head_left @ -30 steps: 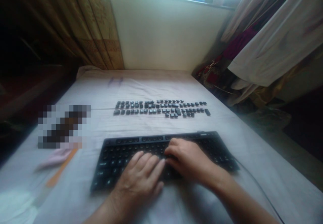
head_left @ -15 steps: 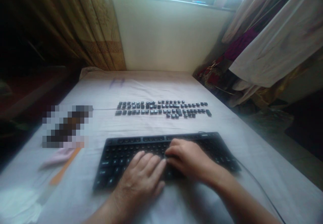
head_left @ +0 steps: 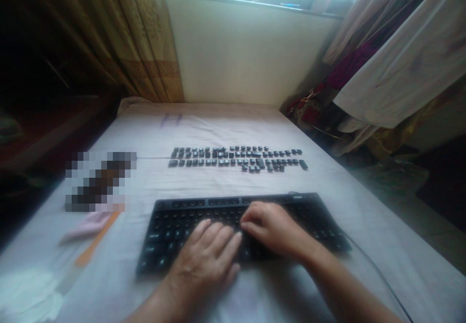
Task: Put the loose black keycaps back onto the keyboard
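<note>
A black keyboard (head_left: 174,216) lies on a bed covered with a pale sheet (head_left: 225,128). My left hand (head_left: 207,257) rests flat on the keyboard's lower middle, fingers stretched out and together. My right hand (head_left: 274,228) is on the keyboard's middle, fingers curled with the tips pinched down onto the key area; what they grip is too small to see. Beyond the keyboard, several loose black keycaps (head_left: 236,158) are laid out in rows on the sheet.
A pixelated dark object (head_left: 98,182) lies at the left, with a pink item (head_left: 85,226) and an orange strip (head_left: 96,243) below it. A cable (head_left: 378,274) runs off the keyboard's right end. Curtains hang left and right; clothes are heaped at the right.
The view has shifted slightly; the scene sits a little lower and to the right. Both hands stay on the keyboard, with my right fingers curling slightly tighter.
</note>
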Demonstrator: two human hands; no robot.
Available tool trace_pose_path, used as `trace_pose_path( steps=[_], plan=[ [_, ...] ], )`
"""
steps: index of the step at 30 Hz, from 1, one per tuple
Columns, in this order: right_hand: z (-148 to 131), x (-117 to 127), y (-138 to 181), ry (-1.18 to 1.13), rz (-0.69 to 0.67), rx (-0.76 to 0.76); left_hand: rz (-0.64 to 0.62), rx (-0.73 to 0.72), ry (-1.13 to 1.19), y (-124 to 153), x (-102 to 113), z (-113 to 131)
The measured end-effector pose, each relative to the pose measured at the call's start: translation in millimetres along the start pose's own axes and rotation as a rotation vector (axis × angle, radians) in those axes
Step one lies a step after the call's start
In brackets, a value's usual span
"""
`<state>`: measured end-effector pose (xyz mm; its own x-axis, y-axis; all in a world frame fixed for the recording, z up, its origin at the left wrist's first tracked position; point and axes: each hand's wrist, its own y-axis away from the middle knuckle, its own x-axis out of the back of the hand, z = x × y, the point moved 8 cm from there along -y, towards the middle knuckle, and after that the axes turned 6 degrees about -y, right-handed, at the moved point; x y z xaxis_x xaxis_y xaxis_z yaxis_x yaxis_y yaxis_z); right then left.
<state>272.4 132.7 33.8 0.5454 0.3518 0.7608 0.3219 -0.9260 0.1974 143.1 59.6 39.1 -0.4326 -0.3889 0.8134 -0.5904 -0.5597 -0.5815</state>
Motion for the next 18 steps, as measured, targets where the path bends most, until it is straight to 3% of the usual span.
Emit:
trace_pose_path(
  steps=[9, 18],
  plan=[
    [-0.8, -7.0, 1.5, 0.018, 0.001, 0.021, -0.052, 0.01, 0.006, 1.3, -5.8, -0.5],
    [2.2, -5.8, 2.2, -0.016, 0.019, 0.013, -0.016, 0.005, -0.005, 3.0, -4.5, -0.5]
  ],
)
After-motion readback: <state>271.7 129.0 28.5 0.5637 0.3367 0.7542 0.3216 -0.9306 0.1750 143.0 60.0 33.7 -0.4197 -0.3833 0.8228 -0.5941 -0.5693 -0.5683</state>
